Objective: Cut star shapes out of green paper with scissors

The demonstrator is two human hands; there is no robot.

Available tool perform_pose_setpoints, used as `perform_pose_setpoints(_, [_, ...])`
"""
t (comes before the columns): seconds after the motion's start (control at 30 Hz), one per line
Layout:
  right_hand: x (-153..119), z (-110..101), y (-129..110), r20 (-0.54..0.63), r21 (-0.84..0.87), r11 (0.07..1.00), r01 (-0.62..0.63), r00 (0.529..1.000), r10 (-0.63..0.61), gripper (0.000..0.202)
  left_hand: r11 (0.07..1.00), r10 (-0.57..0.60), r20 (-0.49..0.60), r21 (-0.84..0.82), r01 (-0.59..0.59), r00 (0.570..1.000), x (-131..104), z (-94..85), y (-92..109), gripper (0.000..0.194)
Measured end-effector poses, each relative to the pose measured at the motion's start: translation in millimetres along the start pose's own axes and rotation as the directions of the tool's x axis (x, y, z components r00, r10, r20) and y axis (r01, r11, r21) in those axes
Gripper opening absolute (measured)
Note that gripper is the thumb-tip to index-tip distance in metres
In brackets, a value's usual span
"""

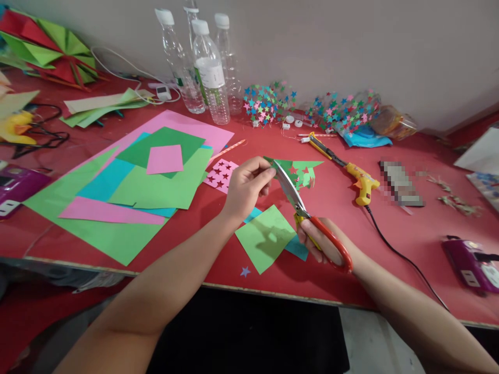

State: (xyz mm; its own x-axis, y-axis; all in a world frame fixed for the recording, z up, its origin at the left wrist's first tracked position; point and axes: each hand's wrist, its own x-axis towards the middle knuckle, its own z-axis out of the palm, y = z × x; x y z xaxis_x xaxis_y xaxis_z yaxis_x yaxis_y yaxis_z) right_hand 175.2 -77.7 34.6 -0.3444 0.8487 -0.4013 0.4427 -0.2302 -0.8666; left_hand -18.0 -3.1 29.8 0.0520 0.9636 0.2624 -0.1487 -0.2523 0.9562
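My left hand (247,189) is closed in a pinch on a small dark green piece of paper (270,159). My right hand (331,246) grips scissors (290,191) with red and yellow handles, their blades pointing up and left to the pinched paper. Behind the blades is green paper with star-shaped holes (306,171); whether it joins the pinched piece I cannot tell. Under the hands, a light green square (261,236) lies over a blue strip (298,249). Pink paper with star holes (214,179) sits left of my left hand. A small purple star (245,271) lies near the table edge.
Coloured sheets (167,187) overlap on the left. Plastic bottles (212,78) stand by the wall, beside star-covered decorations (268,104). Rightward lie a box cutter (319,145), a yellow glue gun (362,184) with a trailing cord, a blurred dark-edged object (401,182) and a purple device (470,265).
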Motion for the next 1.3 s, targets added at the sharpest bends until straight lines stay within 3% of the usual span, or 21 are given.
perform_pose_setpoints(0.43, [0, -1, 1, -0.015, -0.045, 0.999, 0.009, 1.000, -0.009, 0.050, 0.998, 0.015, 0.008, 0.063, -0.015, 1.000, 0, -0.2, 0, 0.015])
perform_pose_setpoints(0.7, [1, -1, -1, -0.032, -0.081, 0.997, 0.009, 0.999, -0.012, 0.050, 0.938, 0.243, -0.143, 0.288, -0.195, 0.959, 3, -2.2, -9, 0.009])
perform_pose_setpoints(0.87, [2, -2, 1, -0.050, -0.088, 0.996, -0.003, 0.999, -0.001, 0.048, 0.979, 0.146, -0.029, 0.147, -0.140, 0.989, 4, -2.7, -10, 0.010])
perform_pose_setpoints(1.13, [2, -3, 0, -0.097, -0.046, 0.999, 0.016, 0.995, -0.021, 0.045, 0.994, 0.104, -0.096, 0.039, -0.100, 0.990, 5, -2.2, -9, 0.011])
perform_pose_setpoints(1.23, [5, -7, 3, -0.203, 0.024, 0.994, 0.104, 0.974, -0.097, 0.043, 0.999, 0.026, -0.089, -0.027, -0.029, 0.996, 6, -1.7, -12, 0.012])
perform_pose_setpoints(1.3, [10, -11, 6, -0.325, 0.044, 0.984, 0.175, 0.933, -0.151, 0.039, 0.996, -0.041, -0.065, -0.077, 0.036, 0.997, 5, -0.3, -13, 0.012])
